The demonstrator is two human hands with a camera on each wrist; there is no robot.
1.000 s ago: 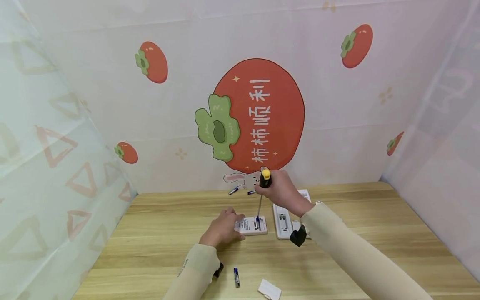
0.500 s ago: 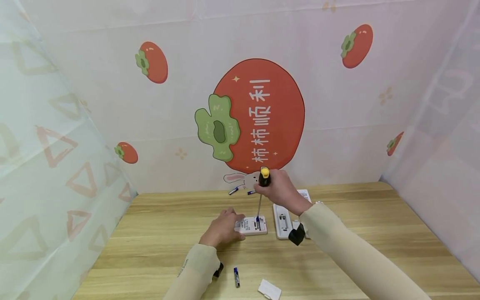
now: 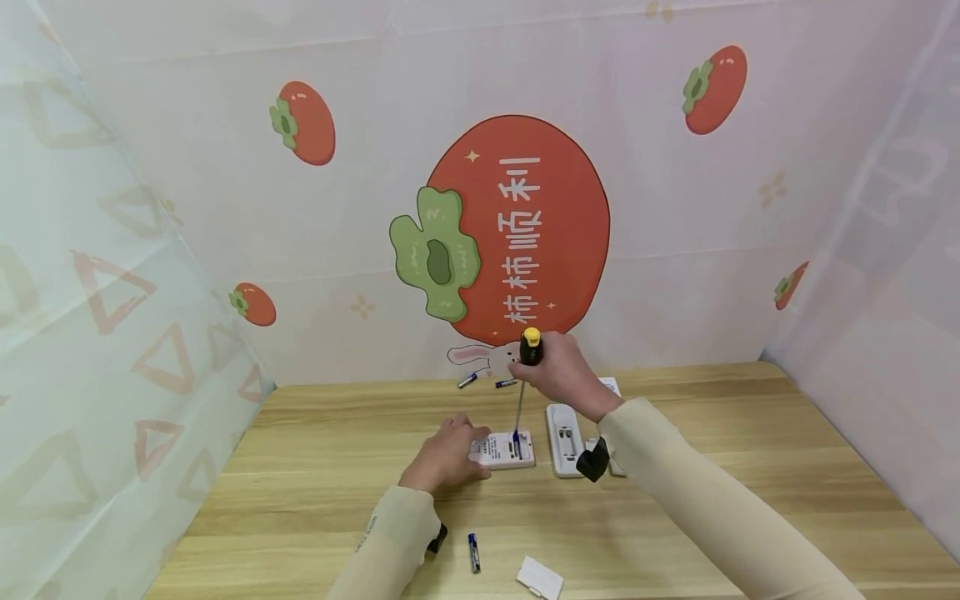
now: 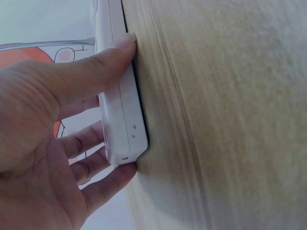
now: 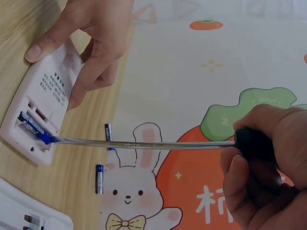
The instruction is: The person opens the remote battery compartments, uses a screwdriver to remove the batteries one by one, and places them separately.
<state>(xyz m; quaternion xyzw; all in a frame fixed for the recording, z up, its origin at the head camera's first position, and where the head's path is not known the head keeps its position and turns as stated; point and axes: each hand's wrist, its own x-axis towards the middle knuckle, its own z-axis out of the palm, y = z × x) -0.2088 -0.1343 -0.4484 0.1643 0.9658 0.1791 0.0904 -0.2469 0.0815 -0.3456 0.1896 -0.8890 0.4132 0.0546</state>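
Observation:
My left hand (image 3: 448,457) holds a white remote control (image 3: 498,450) on the table, thumb along one side edge and fingers on the other. The remote lies back side up with its battery compartment uncovered. In the right wrist view a blue battery (image 5: 33,128) sits in that compartment. My right hand (image 3: 564,371) grips the black and yellow handle of a screwdriver (image 3: 520,406), held nearly upright. The tip of its long metal shaft meets the end of the battery. The left wrist view shows my thumb pressed to the remote's side.
Right of the held remote lies another white remote (image 3: 558,421) with an uncovered compartment; a further white item (image 3: 610,385) is partly hidden behind my right wrist. Two batteries lie by the back edge. In front are a loose battery (image 3: 474,553) and a white battery cover (image 3: 540,577).
My right hand and the screwdriver handle have risen very slightly. The tip remains at the battery, and my left hand keeps its place on the remote.

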